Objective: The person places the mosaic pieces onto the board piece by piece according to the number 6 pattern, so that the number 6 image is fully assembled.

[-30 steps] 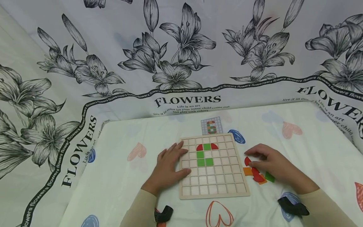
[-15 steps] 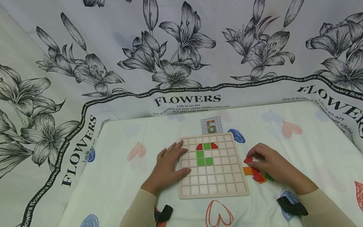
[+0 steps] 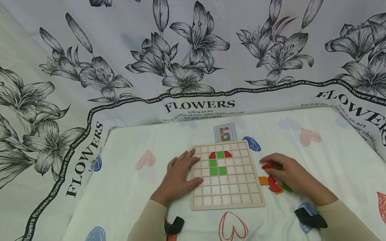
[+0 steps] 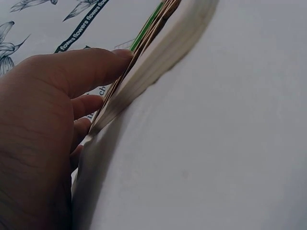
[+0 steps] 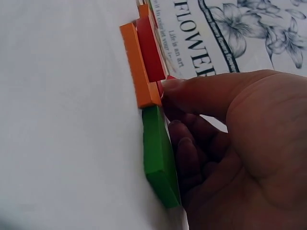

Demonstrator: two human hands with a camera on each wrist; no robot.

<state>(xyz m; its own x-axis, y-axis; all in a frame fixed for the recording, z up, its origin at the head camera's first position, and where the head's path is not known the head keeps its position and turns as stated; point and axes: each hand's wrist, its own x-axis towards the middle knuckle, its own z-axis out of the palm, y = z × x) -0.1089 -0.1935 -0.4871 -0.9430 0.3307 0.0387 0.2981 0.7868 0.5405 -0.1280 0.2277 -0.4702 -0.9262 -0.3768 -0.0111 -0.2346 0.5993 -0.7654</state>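
Observation:
My left hand point(image 3: 178, 177) rests on the left edge of a wooden grid board point(image 3: 241, 180), fingers spread and thumb on its surface. On the board, two red rounded pieces flank a green square point(image 3: 220, 154) in an upper row, with several more green squares below. To the right of the board, my right hand point(image 3: 291, 174) pinches a red rounded piece point(image 3: 267, 166) between thumb and fingers. Under and beside that hand lie red pieces point(image 3: 274, 188), an orange square point(image 3: 263, 180) and a green piece point(image 3: 286, 187). The right wrist view shows the green piece point(image 5: 159, 153) close to my curled fingers.
A small pattern card point(image 3: 224, 132) lies behind the board, showing a coloured figure on a grid. The table is covered by a white cloth point(image 3: 135, 144) printed with hearts. A flower-print curtain point(image 3: 193, 67) hangs behind. Black straps point(image 3: 310, 217) are near both wrists.
The red piece in my right hand has turned and shifted slightly right, farther under the fingers. My left hand and the board stay in place.

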